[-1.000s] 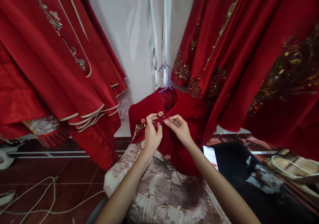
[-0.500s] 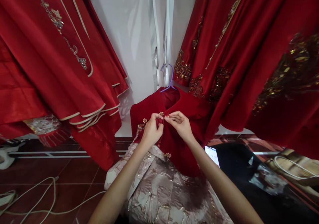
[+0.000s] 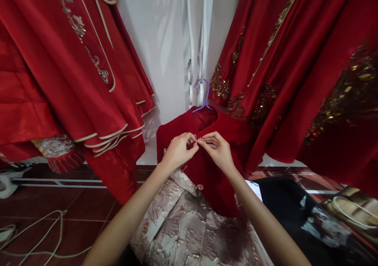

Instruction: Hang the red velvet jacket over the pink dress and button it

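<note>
In the head view, the person's left hand (image 3: 178, 151) and right hand (image 3: 218, 149) met at the collar of a dark red velvet jacket (image 3: 212, 175). The jacket hung from a purple hanger (image 3: 203, 100) against the white wall (image 3: 159, 61). Both hands were closed in a pinch, fingertips touching, on a small beaded clasp (image 3: 198, 139) just below the neckline. The fingers covered most of it, so I could not tell whether its two halves were joined. A second clasp (image 3: 199, 187) sat lower on the jacket front, apart from the hands. Below the jacket spread a pale gold brocade skirt (image 3: 183, 226), lying under both forearms. The corner of a phone (image 3: 254, 188) peeked out just beside the right forearm. A red gown with cream piping (image 3: 59, 80) hung on the left and a red gown with gold sequins (image 3: 295, 80) on the right, while a pale cable (image 3: 44, 234) trailed over the dark tiled floor (image 3: 88, 203)
</note>
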